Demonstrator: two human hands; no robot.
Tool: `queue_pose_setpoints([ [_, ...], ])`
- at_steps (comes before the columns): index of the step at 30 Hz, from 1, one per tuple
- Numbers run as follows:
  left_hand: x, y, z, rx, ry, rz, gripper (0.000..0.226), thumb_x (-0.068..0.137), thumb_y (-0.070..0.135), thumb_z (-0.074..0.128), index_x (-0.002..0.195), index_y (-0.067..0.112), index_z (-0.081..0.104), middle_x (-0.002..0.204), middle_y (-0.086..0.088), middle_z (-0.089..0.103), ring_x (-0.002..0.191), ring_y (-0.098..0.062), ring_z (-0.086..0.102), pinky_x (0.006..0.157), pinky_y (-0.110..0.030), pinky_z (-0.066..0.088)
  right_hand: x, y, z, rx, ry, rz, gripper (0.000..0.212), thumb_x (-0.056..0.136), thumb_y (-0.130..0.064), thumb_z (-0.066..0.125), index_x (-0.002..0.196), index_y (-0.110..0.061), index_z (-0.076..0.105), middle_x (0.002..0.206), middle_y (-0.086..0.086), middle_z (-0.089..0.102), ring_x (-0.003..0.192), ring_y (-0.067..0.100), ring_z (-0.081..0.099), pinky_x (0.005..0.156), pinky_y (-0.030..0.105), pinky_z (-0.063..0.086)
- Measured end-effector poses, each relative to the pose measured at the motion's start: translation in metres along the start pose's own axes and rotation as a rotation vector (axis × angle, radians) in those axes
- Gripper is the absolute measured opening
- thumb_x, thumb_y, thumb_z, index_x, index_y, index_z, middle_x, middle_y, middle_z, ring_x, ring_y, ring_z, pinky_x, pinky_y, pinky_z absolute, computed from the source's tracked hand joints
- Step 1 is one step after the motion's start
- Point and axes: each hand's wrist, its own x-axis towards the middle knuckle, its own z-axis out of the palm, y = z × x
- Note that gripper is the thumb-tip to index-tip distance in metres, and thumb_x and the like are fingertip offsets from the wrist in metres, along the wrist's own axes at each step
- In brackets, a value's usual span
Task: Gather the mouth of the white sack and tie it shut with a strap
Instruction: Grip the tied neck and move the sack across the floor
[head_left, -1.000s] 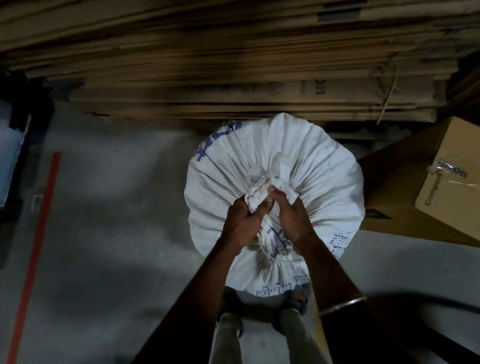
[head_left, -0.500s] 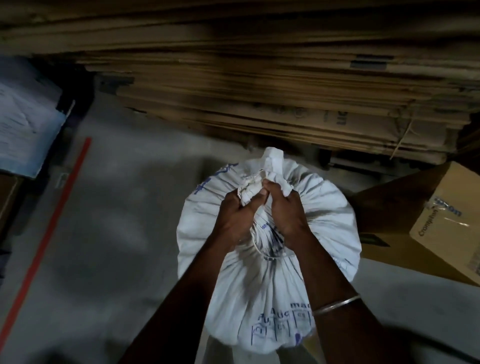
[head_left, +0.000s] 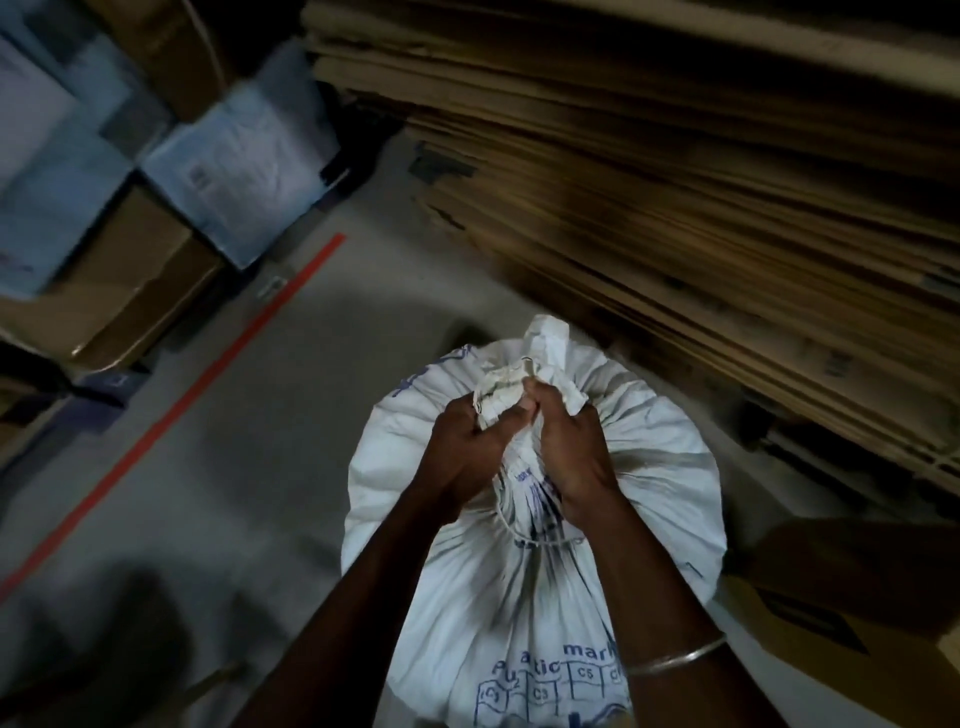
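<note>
A full white woven sack (head_left: 654, 467) with blue print stands on the grey floor in front of me. Its mouth (head_left: 524, 374) is bunched into a crumpled neck at the top. My left hand (head_left: 467, 447) grips the left side of that neck, my right hand (head_left: 566, 452) grips the right side, and the thumbs meet at the gathered cloth. A thin pale strap (head_left: 511, 525) loops down below my hands across the sack's front. A metal bangle sits on my right wrist.
A tall stack of flattened cardboard (head_left: 701, 182) lies behind the sack. A brown carton (head_left: 852, 597) stands at the right, touching the sack. Cartons with pale plastic-wrapped packs (head_left: 244, 156) fill the upper left. A red floor line (head_left: 208, 384) runs diagonally at the left.
My view has swung left and tilted, bringing the cartons at the left into sight. The sack neck is pulled up and toward me, more of the printed front shows. Both hands keep their grip.
</note>
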Motion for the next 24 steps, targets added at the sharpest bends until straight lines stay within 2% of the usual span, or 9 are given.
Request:
queue_pose_setpoints([
  [11,0.012,0.041,-0.152,-0.183,0.205,0.109,0.027,0.092,0.031,0.068,0.118,0.024,0.072,0.117,0.003,0.075,0.114,-0.015,0.069,0.105,-0.047,0.049,0.018,-0.056,0.164,-0.177,-0.145,-0.105,0.036,0.073,-0.056,0.065,0.093,-0.031,0.079,0.095,-0.006,0.08,0.098,0.017,0.073,0.098,0.047,0.054],
  [16,0.021,0.056,-0.224,-0.221,0.305,0.108,0.031,0.089,0.035,0.07,0.117,0.022,0.071,0.112,0.002,0.077,0.107,-0.016,0.072,0.101,-0.047,0.053,0.035,-0.072,0.245,-0.281,-0.188,-0.098,0.051,0.066,-0.07,0.065,0.097,-0.031,0.076,0.097,-0.003,0.078,0.096,0.021,0.073,0.093,0.046,0.056],
  [20,0.029,0.063,-0.272,-0.24,0.369,0.127,0.031,0.09,0.034,0.068,0.118,0.021,0.071,0.113,0.0,0.076,0.108,-0.019,0.072,0.1,-0.048,0.053,0.048,-0.078,0.3,-0.329,-0.209,-0.082,0.072,0.058,-0.078,0.066,0.103,-0.022,0.072,0.1,0.002,0.077,0.094,0.024,0.073,0.089,0.047,0.058],
  [24,0.042,0.062,-0.317,-0.257,0.466,0.13,0.028,0.092,0.03,0.067,0.118,0.02,0.071,0.112,0.0,0.077,0.107,-0.019,0.072,0.1,-0.05,0.053,0.059,-0.086,0.355,-0.378,-0.243,-0.074,0.073,0.057,-0.076,0.065,0.104,-0.02,0.071,0.103,0.003,0.075,0.097,0.025,0.072,0.092,0.046,0.056],
])
